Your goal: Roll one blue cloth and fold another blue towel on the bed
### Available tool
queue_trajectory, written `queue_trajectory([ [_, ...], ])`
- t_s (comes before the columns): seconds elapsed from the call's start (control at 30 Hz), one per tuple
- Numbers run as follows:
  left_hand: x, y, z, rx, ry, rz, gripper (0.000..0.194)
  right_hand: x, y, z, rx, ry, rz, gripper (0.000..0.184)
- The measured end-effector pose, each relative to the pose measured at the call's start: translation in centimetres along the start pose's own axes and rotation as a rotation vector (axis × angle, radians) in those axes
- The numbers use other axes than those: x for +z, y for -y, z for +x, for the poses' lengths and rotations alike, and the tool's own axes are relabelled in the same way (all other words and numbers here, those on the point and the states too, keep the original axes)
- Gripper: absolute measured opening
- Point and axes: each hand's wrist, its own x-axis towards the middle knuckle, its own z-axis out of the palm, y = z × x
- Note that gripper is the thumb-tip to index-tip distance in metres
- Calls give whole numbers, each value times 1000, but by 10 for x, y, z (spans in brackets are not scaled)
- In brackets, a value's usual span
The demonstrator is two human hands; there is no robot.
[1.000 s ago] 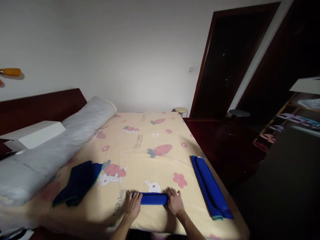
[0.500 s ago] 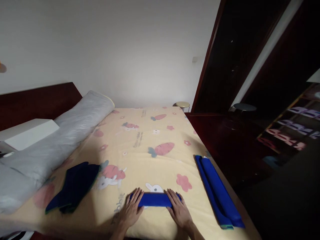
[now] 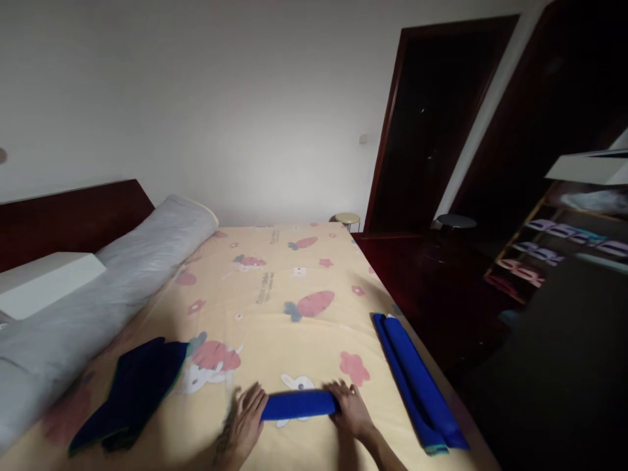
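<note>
A blue towel, folded into a narrow strip, lies crosswise near the front of the bed. My left hand is closed around its left end, the fingers over the top. At the right end, my right hand grips the strip with curled fingers; its thumb side is partly hidden. Off to the right, two long folded blue towels lie side by side near the bed's edge. A dark blue cloth with a green edge is spread crumpled to the left.
The bed has a yellow sheet printed with rabbits and carrots. A long grey bolster and a white box lie along the headboard. Beyond are stools and a shoe rack.
My hands have shifted from lying flat on the strip to gripping its two ends. The view has tilted up and turned slightly right.
</note>
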Motion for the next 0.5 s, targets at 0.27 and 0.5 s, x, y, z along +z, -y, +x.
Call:
queue_trajectory([
  [0.27, 35, -72, -12, -219, -68, -266, 61, -118, 35, -54, -182, -86, 57, 32],
  [0.5, 23, -161, 0, -189, -99, -682, 52, -198, 112, -133, -288, -109, -269, 15],
])
